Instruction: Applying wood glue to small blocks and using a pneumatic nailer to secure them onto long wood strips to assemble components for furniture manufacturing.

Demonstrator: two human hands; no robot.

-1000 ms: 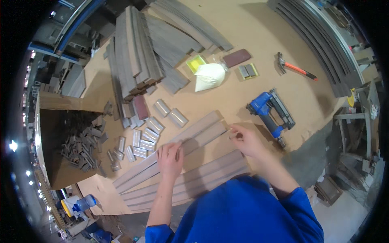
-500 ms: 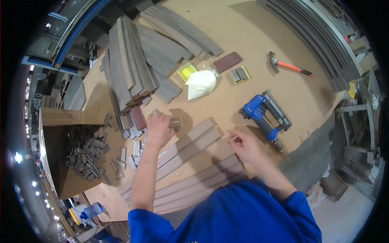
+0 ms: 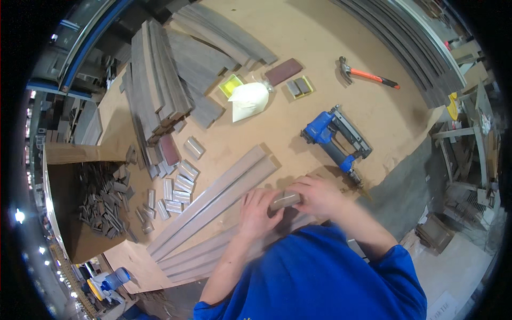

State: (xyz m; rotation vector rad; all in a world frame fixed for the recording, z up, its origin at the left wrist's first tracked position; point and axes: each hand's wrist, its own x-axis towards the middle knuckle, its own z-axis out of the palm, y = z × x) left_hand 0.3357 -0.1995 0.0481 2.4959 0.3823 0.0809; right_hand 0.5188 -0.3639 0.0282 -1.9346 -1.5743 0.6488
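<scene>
Worktable (image 3: pixel 298 32): tan top, carries the rest
Cardboard box (image 3: pixel 80 152): left side, open, small dark pieces inside
Grey-brown slats (image 3: pixel 213 192): two lying diagonally, just beyond left hand
Pneumatic nailer (image 3: pixel 333 152): blue, beyond right hand
Claw hammer (image 3: pixel 373 78): orange handle, farther out
Left hand (image 3: pixel 257 214): grasping block's left end
Right hand (image 3: pixel 318 195): grasping its right end
Block (image 3: pixel 285 200): pale-banded, between both hands, near blue shirt (image 3: pixel 314 272)

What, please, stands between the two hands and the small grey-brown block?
Nothing visible does: the left hand and the right hand hold the small block directly between them. The blue nail gun lies beyond the right hand, apart from it.
</scene>
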